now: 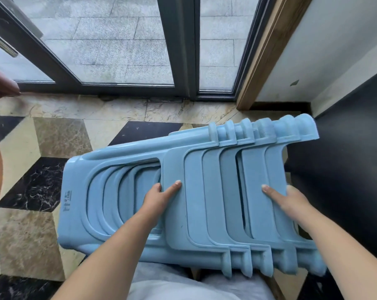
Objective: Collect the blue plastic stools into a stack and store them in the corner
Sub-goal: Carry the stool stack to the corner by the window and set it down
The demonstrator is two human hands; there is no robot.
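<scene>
A nested stack of several blue plastic stools (204,191) lies on its side in front of me, held off the floor, seats to the left and legs pointing right toward the corner. My left hand (159,197) grips the edge of a leg panel near the stack's middle, fingers curled into the opening. My right hand (289,200) holds the side of the stack further right, thumb on top and fingers wrapped behind the legs.
The corner (280,107) lies ahead to the right, between a dark-framed glass door (178,50), a wooden door frame (265,53) and a white wall with dark skirting (345,137). Another person's hand (1,85) shows at the left edge. The floor (53,137) is patterned marble.
</scene>
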